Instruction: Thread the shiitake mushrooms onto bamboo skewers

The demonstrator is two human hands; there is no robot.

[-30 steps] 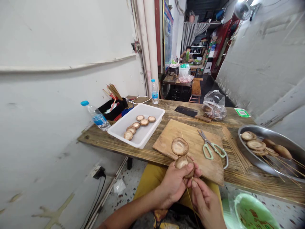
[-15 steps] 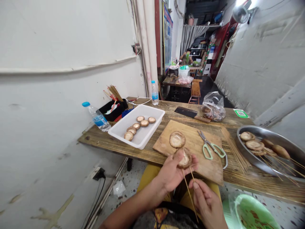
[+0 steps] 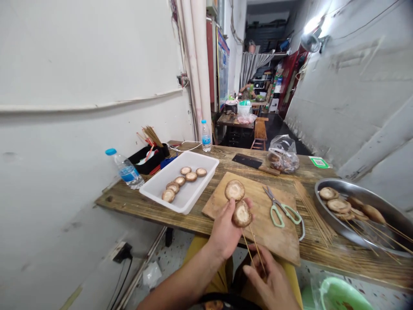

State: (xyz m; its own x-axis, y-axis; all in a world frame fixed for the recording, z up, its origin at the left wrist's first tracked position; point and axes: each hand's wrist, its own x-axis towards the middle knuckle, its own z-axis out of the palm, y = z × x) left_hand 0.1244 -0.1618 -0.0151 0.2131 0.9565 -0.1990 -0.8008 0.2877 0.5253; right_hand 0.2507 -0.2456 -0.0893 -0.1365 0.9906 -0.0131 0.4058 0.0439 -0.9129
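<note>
My left hand is closed around a brown shiitake mushroom cap, its pale underside facing me. Just beyond it, a second mushroom cap sits against the first, over the wooden cutting board. Two thin bamboo skewers run down from the nearer cap. Lower down, my right hand has its fingers loosely closed around the skewers' lower ends. Green-handled scissors lie with their blades parted on the board, right of the mushrooms.
A white tray with several mushroom caps stands left. Right are loose skewers and a steel basin of skewered mushrooms. A cleaver, a plastic bag and bottles are farther back. Another person sits in the background.
My right hand has gone from pinching one skewer near the cap to lying around both skewers lower down. The two skewers now run closer to parallel. The left hand keeps the mushroom.
</note>
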